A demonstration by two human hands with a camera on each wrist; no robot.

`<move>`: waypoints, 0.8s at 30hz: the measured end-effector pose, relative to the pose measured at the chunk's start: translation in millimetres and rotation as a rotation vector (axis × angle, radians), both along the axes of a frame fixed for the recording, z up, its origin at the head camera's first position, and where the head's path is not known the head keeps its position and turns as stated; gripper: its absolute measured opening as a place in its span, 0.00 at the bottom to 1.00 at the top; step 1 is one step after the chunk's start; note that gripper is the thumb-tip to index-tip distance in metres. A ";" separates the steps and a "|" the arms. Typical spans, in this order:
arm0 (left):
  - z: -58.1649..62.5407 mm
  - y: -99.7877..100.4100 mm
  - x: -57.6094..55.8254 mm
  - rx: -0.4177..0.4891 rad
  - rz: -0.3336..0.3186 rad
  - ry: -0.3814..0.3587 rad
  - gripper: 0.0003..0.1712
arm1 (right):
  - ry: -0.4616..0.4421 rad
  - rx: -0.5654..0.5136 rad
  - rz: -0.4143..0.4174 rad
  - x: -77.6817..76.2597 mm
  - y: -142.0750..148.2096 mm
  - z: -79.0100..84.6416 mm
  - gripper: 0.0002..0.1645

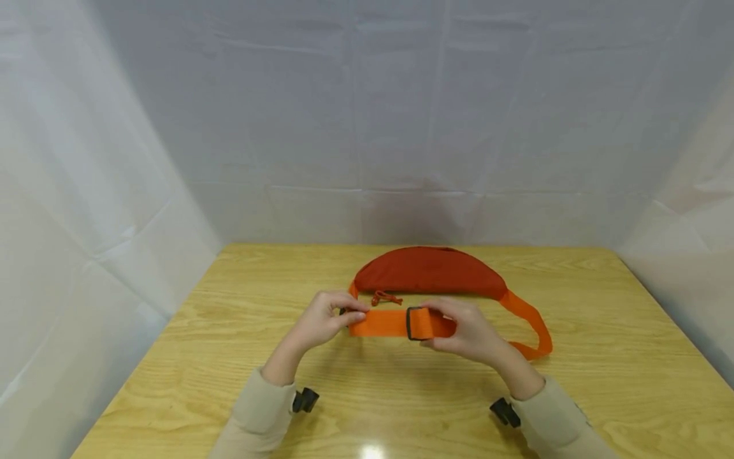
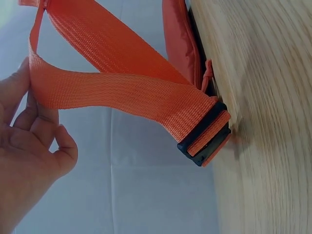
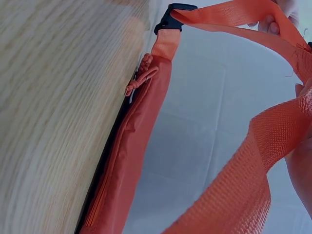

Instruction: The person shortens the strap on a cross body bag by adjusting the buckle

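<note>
One orange webbing strap (image 1: 385, 323) spans in front of the red waist pack (image 1: 427, 271); the left hand (image 1: 323, 319) pinches it; the right hand (image 1: 473, 331) grips it beside the black slide adjuster (image 1: 409, 324); apparently this keeps that stretch flat.

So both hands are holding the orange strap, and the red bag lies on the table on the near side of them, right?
The near side is wrong: in the head view, the red bag lies on the table on the far side of the left hand and right hand, which both hold the orange strap.
</note>
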State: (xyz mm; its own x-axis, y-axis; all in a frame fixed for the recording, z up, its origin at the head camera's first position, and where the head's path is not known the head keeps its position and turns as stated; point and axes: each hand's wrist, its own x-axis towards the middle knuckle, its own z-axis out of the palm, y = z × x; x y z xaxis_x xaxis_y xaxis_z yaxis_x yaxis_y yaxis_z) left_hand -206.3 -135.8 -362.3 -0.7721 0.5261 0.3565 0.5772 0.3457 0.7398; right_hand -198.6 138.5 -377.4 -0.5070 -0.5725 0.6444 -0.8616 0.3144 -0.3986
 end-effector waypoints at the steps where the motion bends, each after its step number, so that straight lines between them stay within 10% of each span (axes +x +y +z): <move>1: -0.3 0.0 -0.1 -0.003 0.003 -0.004 0.08 | 0.000 0.003 0.001 0.1 0.2 -0.1 0.32; 24: -3.3 -28.2 -7.6 -0.033 0.151 0.090 0.06 | -0.017 -0.030 -0.047 -1.1 14.7 3.7 0.31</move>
